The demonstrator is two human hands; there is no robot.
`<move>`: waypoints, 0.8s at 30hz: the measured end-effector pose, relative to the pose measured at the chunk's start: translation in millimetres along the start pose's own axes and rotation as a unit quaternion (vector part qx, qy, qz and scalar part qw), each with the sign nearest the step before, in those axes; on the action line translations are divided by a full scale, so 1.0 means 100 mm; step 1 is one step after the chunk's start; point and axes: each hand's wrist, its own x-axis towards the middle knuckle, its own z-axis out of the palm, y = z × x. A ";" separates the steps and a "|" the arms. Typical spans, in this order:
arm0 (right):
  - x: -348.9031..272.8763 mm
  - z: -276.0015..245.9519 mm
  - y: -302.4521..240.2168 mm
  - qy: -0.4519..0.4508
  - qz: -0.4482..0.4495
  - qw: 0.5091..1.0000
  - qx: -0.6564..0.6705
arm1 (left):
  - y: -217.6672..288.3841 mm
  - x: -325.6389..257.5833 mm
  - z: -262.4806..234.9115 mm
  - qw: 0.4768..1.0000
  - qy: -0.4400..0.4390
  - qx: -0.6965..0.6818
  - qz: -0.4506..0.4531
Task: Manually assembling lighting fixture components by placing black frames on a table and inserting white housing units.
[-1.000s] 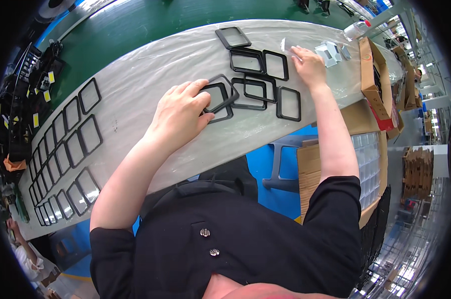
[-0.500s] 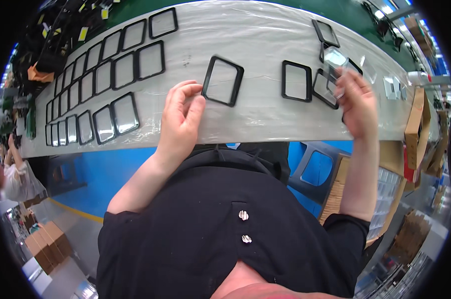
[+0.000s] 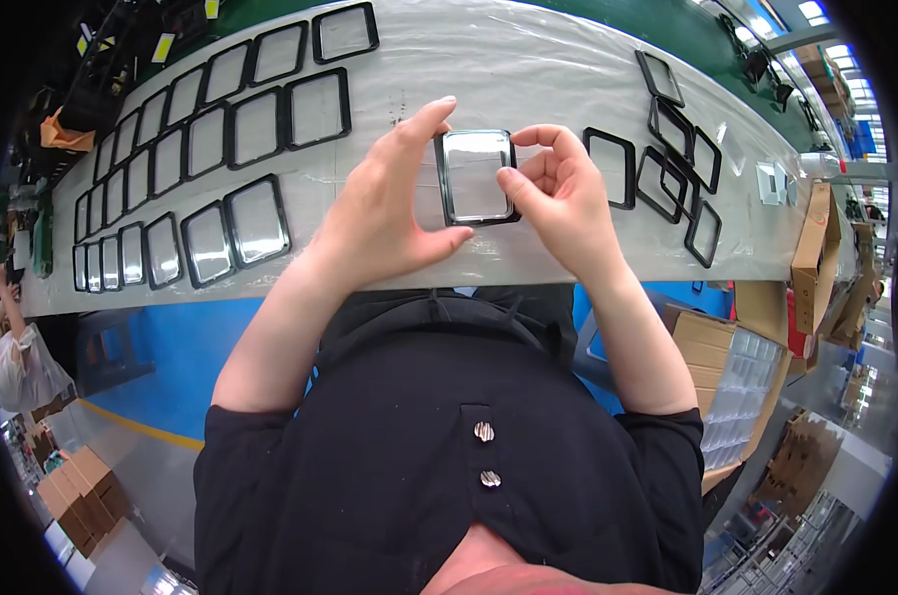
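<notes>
A black, round-cornered frame (image 3: 444,183) lies beneath a glossy clear pane (image 3: 477,177); right fingers (image 3: 525,195) pinch the pane at three o'clock, left fingers (image 3: 421,121) spread open at nine.

Black frame (image 3: 483,221) (pale grey tabletop (image 3: 528,69))

Thumb and fingers of the right hand (image 3: 566,193) hide part of the right edges of the clear rectangular panel (image 3: 477,178) and black rectangular frame (image 3: 445,183). Whether the left hand (image 3: 379,203) touches the frame cannot be told. Right of the grip, overlapping black frames (image 3: 673,152) partly cover one another; far left, the dark rim cuts off a co-worker (image 3: 32,369).
</notes>
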 end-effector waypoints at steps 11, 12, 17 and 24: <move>-0.08 0.02 -0.31 -0.089 0.090 0.980 0.153 | 0.13 -0.15 -0.14 0.994 0.008 -0.064 0.087; -0.09 0.01 -0.31 -0.090 0.093 0.980 0.153 | 0.13 -0.16 -0.13 0.994 0.007 -0.067 0.082; -0.10 0.00 -0.32 -0.088 0.093 0.983 0.129 | 0.11 -0.15 -0.13 0.992 0.015 -0.072 0.100; -0.11 0.01 -0.29 -0.078 0.087 0.984 0.133 | 0.10 -0.17 -0.11 0.991 0.016 -0.075 0.110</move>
